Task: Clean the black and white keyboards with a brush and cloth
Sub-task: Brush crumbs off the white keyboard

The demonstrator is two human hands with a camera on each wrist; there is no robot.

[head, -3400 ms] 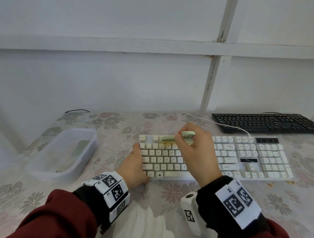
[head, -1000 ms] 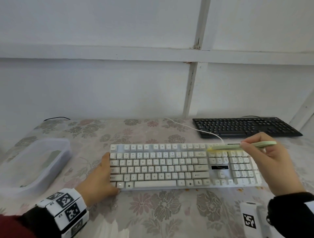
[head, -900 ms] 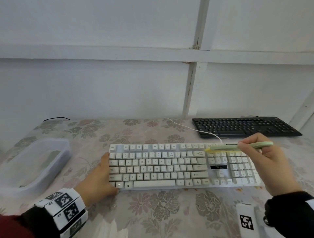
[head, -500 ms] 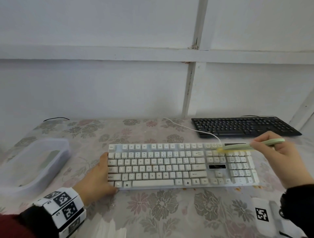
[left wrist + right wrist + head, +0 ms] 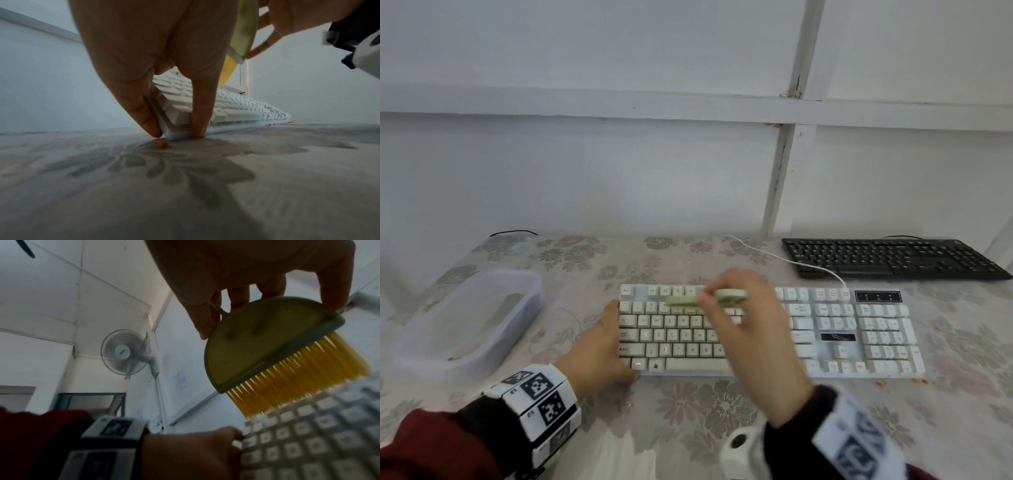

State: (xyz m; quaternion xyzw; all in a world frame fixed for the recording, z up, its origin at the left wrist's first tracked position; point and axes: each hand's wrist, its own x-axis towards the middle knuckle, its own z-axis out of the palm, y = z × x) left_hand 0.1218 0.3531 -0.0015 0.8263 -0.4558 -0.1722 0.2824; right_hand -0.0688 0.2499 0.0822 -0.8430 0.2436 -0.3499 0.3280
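Fingers [image 5: 205, 316] of the right hand [image 5: 753, 342] pinch the flat green back of a small brush [image 5: 267, 344], its yellow bristles angled down onto the upper rows of the white keyboard [image 5: 825, 329], toward its left half. The left hand [image 5: 599, 346] braces that keyboard's near left corner, a fingertip on the left end and the thumb on the front edge, both reaching the flowered table [image 5: 688, 404].

Orange crumbs [image 5: 162, 145] lie on the table just beside that corner and farther along the front edge. The likely trouble: a quick stroke would flick debris back across swept keys or wider over the table, and bristles snagging between keys could shift the keyboard if the bracing hand eases. The pinch is shallow, so the brush might twist out.

The black keyboard [image 5: 890, 257] waits near the wall, to the right, its white neighbour's cable [image 5: 784, 258] crossing in front. A clear plastic tub [image 5: 469, 318] sits well to the left; I cannot make out a cloth for certain.
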